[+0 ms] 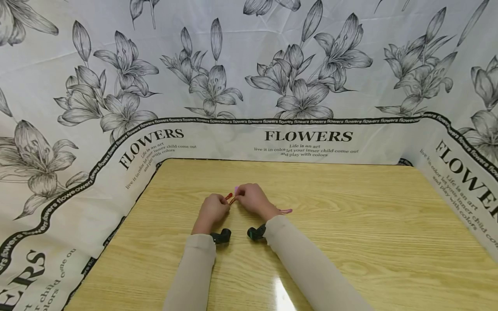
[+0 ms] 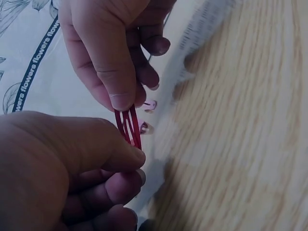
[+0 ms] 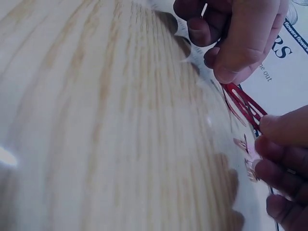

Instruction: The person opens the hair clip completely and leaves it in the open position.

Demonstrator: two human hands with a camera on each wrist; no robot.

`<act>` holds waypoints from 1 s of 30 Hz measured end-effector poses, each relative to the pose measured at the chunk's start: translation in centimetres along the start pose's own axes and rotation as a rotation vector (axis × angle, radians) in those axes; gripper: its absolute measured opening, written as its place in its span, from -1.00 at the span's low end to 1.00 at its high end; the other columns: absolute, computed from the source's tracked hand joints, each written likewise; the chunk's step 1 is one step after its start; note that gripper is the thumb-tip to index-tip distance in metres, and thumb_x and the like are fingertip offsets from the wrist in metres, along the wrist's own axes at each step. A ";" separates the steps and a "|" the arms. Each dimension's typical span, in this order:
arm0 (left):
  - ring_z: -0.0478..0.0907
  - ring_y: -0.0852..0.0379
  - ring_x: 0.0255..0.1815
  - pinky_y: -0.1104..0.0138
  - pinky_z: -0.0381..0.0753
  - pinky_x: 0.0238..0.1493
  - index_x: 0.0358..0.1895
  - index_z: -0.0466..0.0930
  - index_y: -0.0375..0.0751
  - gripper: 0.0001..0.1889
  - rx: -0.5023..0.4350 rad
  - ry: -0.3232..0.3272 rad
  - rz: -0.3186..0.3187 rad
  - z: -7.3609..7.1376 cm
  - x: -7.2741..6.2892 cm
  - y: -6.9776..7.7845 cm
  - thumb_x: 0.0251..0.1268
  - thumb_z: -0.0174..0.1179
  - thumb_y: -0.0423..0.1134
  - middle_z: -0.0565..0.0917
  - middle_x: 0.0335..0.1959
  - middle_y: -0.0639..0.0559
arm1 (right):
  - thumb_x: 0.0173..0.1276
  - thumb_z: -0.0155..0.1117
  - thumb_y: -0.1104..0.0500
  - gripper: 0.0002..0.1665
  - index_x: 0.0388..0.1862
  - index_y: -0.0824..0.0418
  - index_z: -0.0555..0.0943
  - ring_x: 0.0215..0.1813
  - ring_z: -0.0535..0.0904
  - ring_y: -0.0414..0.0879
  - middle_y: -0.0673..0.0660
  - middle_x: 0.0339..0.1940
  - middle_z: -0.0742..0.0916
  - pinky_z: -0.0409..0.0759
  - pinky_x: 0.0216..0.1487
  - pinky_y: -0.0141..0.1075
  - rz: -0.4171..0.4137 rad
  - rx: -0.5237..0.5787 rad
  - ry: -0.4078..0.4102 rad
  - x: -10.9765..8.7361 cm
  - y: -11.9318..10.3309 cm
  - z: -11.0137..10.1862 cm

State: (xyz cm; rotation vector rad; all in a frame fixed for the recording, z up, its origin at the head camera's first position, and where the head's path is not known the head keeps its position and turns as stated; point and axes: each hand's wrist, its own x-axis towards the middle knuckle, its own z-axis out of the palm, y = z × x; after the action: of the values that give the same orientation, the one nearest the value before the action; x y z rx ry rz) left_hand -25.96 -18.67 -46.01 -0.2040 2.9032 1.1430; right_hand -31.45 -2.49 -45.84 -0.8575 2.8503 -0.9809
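Observation:
Between my two hands is a red snap hair clip [image 2: 128, 126], its slim metal frame showing in both wrist views. My left hand [image 1: 213, 210] pinches one end with thumb and fingers. At the other end, the thumb and fingertips of my right hand [image 1: 253, 199] pinch it too. Another red clip [image 1: 228, 196] lies on the table just beyond the left fingertips. A pink clip [image 1: 286, 211] rests by the right wrist, and a pink piece [image 1: 236, 189] peeks out behind the right hand. Fingers hide both ends of the held clip.
The wood-grain table [image 1: 369, 233] stretches away to the right of the hands. A white floral cloth [image 1: 229, 142] hangs along its back and sides. Dark wrist cameras [image 1: 256, 233] sit under both wrists. Pink clips [image 3: 251, 169] lie past the right fingers in the right wrist view.

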 end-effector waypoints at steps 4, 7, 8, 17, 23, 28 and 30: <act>0.45 0.09 -0.47 0.35 0.38 -0.45 -0.45 0.62 -0.18 -0.92 -0.027 -0.015 0.015 0.0 0.1 0.1 0.12 0.17 -0.30 0.58 -0.48 0.00 | 0.36 0.27 0.17 -0.93 -0.34 0.07 0.66 -0.25 0.58 -0.15 -0.02 -0.32 0.72 0.56 -0.15 -0.23 -0.007 0.073 0.021 -0.2 0.2 -0.2; 0.46 0.08 -0.44 0.34 0.39 -0.42 -0.41 0.62 -0.18 -0.91 -0.051 -0.016 0.023 0.0 0.1 0.1 0.17 0.15 -0.28 0.60 -0.44 -0.02 | 0.36 0.28 0.18 -0.93 -0.34 0.05 0.66 -0.25 0.58 -0.17 -0.03 -0.31 0.73 0.56 -0.14 -0.25 -0.027 0.093 0.042 -0.4 0.4 -0.4; 0.46 0.08 -0.42 0.34 0.40 -0.41 -0.39 0.62 -0.18 -0.90 -0.062 -0.017 0.025 0.0 0.2 0.1 0.19 0.14 -0.27 0.61 -0.42 -0.03 | 0.36 0.28 0.18 -0.93 -0.33 0.05 0.66 -0.25 0.57 -0.17 -0.03 -0.30 0.73 0.56 -0.14 -0.25 -0.032 0.096 0.048 -0.4 0.5 -0.5; 0.52 0.10 -0.24 0.27 0.48 -0.17 -0.21 0.65 -0.12 -0.90 -0.170 -0.016 0.073 0.3 0.5 0.2 0.32 0.16 -0.26 0.65 -0.26 0.01 | 0.40 0.23 0.18 -0.90 -0.30 0.06 0.67 -0.28 0.55 -0.15 -0.01 -0.30 0.71 0.53 -0.21 -0.27 0.015 0.162 0.077 -1.0 0.8 -1.2; 0.54 0.09 -0.21 0.27 0.50 -0.16 -0.17 0.65 -0.14 -0.89 -0.230 -0.028 0.087 0.1 0.3 0.5 0.34 0.15 -0.30 0.66 -0.23 0.00 | 0.41 0.22 0.18 -0.90 -0.28 0.05 0.67 -0.26 0.55 -0.16 -0.03 -0.30 0.71 0.53 -0.19 -0.26 0.019 0.206 0.103 -1.2 1.0 -1.3; 0.54 0.09 -0.17 0.31 0.51 -0.20 -0.16 0.66 -0.12 -0.89 -0.256 -0.036 0.086 0.2 0.4 0.5 0.37 0.16 -0.30 0.67 -0.18 -0.02 | 0.41 0.22 0.15 -0.90 -0.28 0.05 0.67 -0.30 0.54 -0.16 -0.04 -0.31 0.70 0.53 -0.25 -0.27 0.042 0.234 0.113 -1.6 1.2 -1.4; 0.54 0.09 -0.17 0.32 0.51 -0.20 -0.15 0.67 -0.12 -0.89 -0.265 -0.035 0.088 0.2 0.4 0.5 0.37 0.16 -0.30 0.67 -0.17 -0.03 | 0.41 0.23 0.15 -0.91 -0.29 0.05 0.66 -0.31 0.53 -0.15 -0.04 -0.32 0.70 0.52 -0.27 -0.28 0.047 0.242 0.116 -1.7 1.2 -1.5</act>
State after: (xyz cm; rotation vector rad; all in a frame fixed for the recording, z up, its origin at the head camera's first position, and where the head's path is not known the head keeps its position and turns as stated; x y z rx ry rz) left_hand -26.41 -18.23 -45.87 -0.0577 2.7472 1.5282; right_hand -30.85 0.03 -45.62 -0.7302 2.7480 -1.3747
